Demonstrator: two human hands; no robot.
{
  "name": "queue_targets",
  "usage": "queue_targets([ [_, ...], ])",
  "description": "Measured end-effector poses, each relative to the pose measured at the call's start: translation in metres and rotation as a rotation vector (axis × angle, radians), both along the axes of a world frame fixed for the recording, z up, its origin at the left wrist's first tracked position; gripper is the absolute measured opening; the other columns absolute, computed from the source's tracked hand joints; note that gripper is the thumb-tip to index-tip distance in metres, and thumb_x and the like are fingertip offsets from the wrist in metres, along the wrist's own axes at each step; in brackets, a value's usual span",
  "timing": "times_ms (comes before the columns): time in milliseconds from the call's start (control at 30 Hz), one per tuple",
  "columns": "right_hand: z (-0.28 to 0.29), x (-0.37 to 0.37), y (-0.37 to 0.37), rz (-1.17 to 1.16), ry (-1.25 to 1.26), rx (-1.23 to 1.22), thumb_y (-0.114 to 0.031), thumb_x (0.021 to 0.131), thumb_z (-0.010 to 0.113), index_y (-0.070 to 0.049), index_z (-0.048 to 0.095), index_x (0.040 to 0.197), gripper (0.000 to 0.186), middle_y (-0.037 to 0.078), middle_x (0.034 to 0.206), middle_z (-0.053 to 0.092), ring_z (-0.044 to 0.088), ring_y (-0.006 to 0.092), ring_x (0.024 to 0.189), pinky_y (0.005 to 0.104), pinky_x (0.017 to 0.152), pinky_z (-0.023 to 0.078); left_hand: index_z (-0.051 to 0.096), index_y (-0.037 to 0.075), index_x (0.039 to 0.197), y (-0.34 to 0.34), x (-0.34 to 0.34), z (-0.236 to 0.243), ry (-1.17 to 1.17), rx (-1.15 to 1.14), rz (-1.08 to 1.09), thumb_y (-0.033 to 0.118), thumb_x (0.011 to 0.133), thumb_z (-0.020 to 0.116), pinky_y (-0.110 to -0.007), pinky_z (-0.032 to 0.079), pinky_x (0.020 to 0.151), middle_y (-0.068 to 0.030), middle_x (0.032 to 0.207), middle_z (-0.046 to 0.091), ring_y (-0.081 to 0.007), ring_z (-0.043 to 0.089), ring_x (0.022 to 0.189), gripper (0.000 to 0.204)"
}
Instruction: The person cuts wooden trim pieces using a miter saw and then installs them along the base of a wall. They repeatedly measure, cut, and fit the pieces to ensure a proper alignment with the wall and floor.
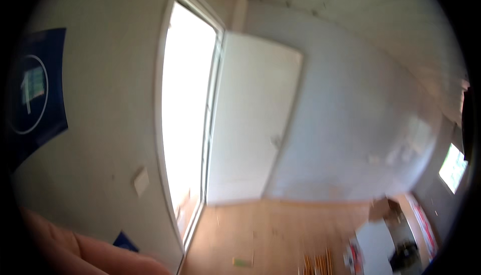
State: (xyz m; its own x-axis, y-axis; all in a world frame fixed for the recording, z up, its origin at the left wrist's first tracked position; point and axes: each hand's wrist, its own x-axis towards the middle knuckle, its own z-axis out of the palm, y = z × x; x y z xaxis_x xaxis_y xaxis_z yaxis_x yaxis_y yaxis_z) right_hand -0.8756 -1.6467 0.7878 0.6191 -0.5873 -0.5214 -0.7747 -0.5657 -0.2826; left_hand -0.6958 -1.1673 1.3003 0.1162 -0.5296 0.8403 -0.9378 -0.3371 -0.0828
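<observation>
Part of my left hand [107, 257] shows large and blurred at the lower left, close to the camera. Its fingers slant down to the right, and their tips run out of the picture, so I cannot tell whether it grips anything. Just above the fingers a small dark blue corner [125, 241] sticks up against the wall. Whether this corner belongs to the wall or to something in the hand cannot be made out. My right hand is out of view.
A dark blue sign [56, 84] and a pale switch plate [141, 181] are on the left wall. A white door [253, 119] stands open beside a bright doorway [188, 99]. Long thin sticks [318, 264], a cardboard box [383, 209] and a white panel [375, 245] lie on the wooden floor [280, 220].
</observation>
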Motion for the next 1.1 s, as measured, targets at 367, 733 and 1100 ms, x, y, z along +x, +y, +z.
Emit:
queue_targets([
  [367, -0.106, 0.181, -0.101, -0.080, 0.048, -0.019, -0.016, 0.078, 0.079, 0.003, 0.064, 0.106, 0.036, 0.025, 0.106, 0.069, 0.069, 0.0386, 0.099, 0.0458, 0.083, 0.052, 0.065, 0.005, 0.103, -0.068, 0.262, -0.015, -0.008, -0.027, 0.324, 0.010, 0.092, 0.067, -0.034, 0.052, 0.070, -0.0054, 0.090, 0.067, -0.0212, 0.062, 0.077, 0.012],
  [733, -0.016, 0.633, -0.113, 0.695, -0.138, -0.030, -0.018, 0.080, 0.078, 0.000, 0.057, 0.101, 0.034, 0.022, 0.092, 0.069, 0.069, 0.0421, 0.090, 0.0506, 0.082, 0.052, 0.068, 0.006, 0.105, -0.049, 0.434, -0.303, 0.969, -0.183, 0.773, 0.016, 0.088, 0.073, -0.042, 0.055, 0.074, -0.0151, 0.097, 0.071, -0.0340, 0.068, 0.087, 0.020],
  [1100, 0.012, 0.932, 0.072, 1.016, -0.177, 0.029, -0.018, 0.082, 0.078, -0.004, 0.056, 0.103, 0.033, 0.023, 0.097, 0.070, 0.068, 0.0440, 0.094, 0.0509, 0.081, 0.053, 0.067, 0.006, 0.118, -0.018, 0.523, -0.495, 1.767, 0.129, 0.903, 0.033, 0.092, 0.070, -0.049, 0.052, 0.089, -0.0195, 0.109, 0.070, -0.0390, 0.065, 0.106, 0.037],
])
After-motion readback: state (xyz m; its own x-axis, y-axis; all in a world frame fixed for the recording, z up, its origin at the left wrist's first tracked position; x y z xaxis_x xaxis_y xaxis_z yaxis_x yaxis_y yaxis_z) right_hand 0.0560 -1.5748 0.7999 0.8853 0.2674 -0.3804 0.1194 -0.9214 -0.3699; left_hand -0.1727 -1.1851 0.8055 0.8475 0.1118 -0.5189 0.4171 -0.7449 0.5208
